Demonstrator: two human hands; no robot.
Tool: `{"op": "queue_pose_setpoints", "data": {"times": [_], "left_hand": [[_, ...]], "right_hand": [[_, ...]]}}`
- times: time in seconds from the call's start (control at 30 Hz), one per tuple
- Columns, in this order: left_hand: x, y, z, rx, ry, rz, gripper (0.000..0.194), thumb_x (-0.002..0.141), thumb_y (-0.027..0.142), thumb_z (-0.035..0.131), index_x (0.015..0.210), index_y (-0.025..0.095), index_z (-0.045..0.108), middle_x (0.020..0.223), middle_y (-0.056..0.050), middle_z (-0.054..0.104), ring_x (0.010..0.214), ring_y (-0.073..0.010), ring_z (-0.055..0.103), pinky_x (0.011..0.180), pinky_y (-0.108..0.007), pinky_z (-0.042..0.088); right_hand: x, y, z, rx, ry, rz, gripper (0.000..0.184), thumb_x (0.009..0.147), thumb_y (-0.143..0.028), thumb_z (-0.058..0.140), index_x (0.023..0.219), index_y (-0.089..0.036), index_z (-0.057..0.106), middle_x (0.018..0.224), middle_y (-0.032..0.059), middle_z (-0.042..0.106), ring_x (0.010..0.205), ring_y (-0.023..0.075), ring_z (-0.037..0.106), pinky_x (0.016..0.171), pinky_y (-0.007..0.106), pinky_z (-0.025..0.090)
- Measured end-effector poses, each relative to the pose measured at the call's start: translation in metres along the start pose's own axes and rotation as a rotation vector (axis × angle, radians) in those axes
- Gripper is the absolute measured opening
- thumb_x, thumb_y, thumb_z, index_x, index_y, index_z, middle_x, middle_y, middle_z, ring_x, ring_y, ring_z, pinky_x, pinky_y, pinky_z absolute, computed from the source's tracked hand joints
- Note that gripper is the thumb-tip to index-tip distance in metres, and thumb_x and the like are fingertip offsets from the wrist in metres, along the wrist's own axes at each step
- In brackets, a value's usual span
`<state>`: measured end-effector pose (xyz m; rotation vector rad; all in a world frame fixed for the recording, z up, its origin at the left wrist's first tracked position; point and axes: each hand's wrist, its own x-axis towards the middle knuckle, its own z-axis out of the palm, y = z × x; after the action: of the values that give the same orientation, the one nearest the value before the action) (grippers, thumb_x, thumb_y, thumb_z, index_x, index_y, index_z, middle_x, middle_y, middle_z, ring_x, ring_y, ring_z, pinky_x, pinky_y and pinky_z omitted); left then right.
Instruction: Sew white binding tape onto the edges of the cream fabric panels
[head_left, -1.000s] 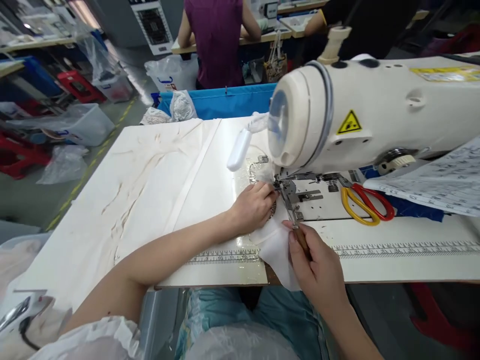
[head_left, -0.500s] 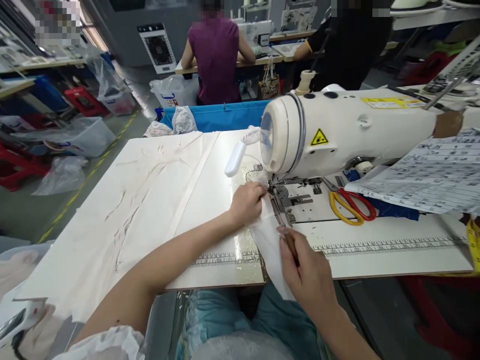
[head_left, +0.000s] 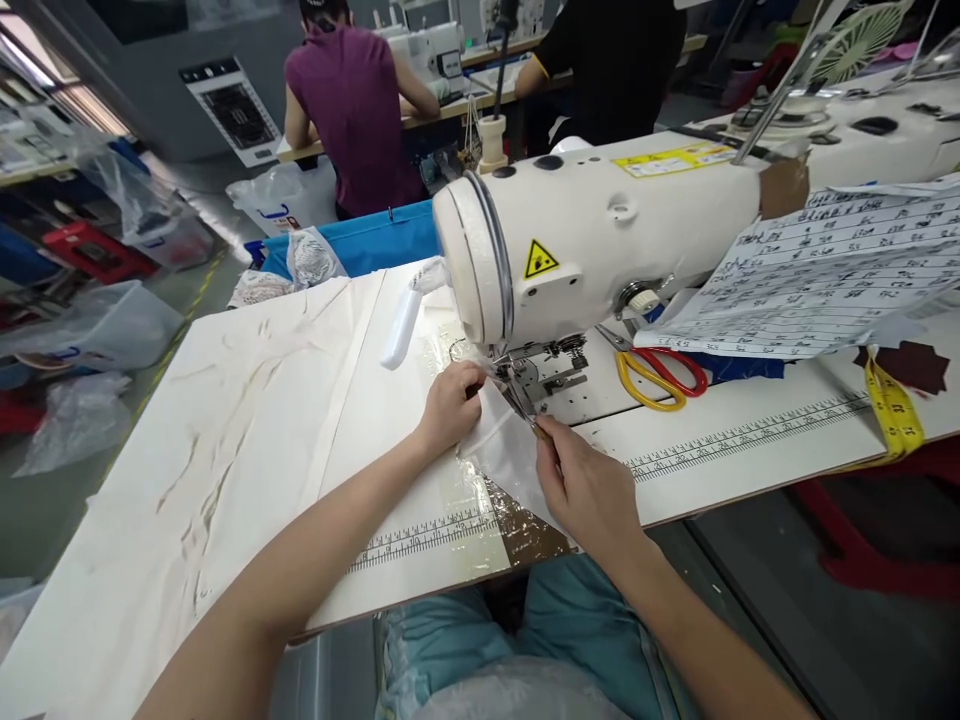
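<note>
My left hand (head_left: 450,408) is closed on the left edge of a thin white fabric piece (head_left: 510,450), just left of the needle area. A small dark bit shows at its fingertips; I cannot make out what it is. My right hand (head_left: 589,485) grips a slim metal tool with a brown wooden handle (head_left: 541,430). The tool's shaft slants up and left over the fabric toward the presser foot (head_left: 501,365). Above both hands is the white sewing machine head (head_left: 570,255). The fabric hangs down between my hands toward the table's front edge, its lower right part behind my right hand.
Scissors with red and yellow handles (head_left: 667,378) lie right of the needle plate, beside a handwritten sheet (head_left: 817,270). A yellow tape measure (head_left: 892,405) hangs at the right. Pale fabric (head_left: 247,420) spreads across the left of the table (head_left: 420,590). Two people sit beyond.
My view has swung right, so the machine and table appear farther left. Both hands stay by the needle, with the right one still on the wooden-handled tool. The fabric lies spread wider between them.
</note>
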<state>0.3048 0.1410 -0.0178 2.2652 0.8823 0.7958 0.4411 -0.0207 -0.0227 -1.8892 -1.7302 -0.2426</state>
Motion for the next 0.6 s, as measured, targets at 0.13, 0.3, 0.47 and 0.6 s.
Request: {"op": "queue_pose_setpoints", "data": {"times": [0.13, 0.3, 0.47, 0.6], "left_hand": [[0.0002, 0.0012, -0.0003, 0.005, 0.003, 0.006, 0.015, 0.086, 0.021, 0.057, 0.075, 0.021, 0.068, 0.085, -0.003, 0.069, 0.088, -0.0199, 0.064, 0.084, -0.036, 0.052], [0.0005, 0.0025, -0.0008, 0.040, 0.006, 0.020, 0.015, 0.085, 0.019, 0.058, 0.076, 0.021, 0.069, 0.088, -0.003, 0.071, 0.087, -0.0189, 0.064, 0.081, -0.033, 0.052], [0.0001, -0.0009, -0.0003, 0.043, 0.002, 0.028, 0.014, 0.086, 0.018, 0.057, 0.078, 0.020, 0.068, 0.088, -0.003, 0.069, 0.087, -0.0188, 0.063, 0.080, -0.033, 0.051], [-0.0001, -0.0019, 0.0006, 0.075, 0.003, 0.079, 0.011, 0.088, 0.021, 0.056, 0.080, 0.020, 0.064, 0.089, -0.004, 0.069, 0.086, -0.0189, 0.060, 0.080, -0.034, 0.049]], "right_hand": [[0.0003, 0.0001, 0.0014, -0.004, -0.009, 0.010, 0.034, 0.100, -0.023, 0.039, 0.117, -0.012, 0.066, 0.100, 0.0079, 0.079, 0.070, 0.0166, 0.073, 0.053, 0.024, 0.047], [0.0027, -0.0010, 0.0020, -0.004, -0.001, 0.002, 0.035, 0.101, -0.023, 0.038, 0.116, -0.011, 0.067, 0.097, 0.0077, 0.079, 0.068, 0.0167, 0.073, 0.053, 0.025, 0.046], [0.0036, -0.0017, 0.0011, 0.007, 0.009, -0.004, 0.036, 0.102, -0.023, 0.037, 0.116, -0.010, 0.067, 0.096, 0.0073, 0.079, 0.068, 0.0171, 0.073, 0.052, 0.026, 0.045], [0.0046, -0.0030, 0.0010, -0.016, -0.024, 0.004, 0.036, 0.102, -0.024, 0.035, 0.118, -0.012, 0.066, 0.099, 0.0080, 0.079, 0.069, 0.0166, 0.072, 0.051, 0.026, 0.045]]}}
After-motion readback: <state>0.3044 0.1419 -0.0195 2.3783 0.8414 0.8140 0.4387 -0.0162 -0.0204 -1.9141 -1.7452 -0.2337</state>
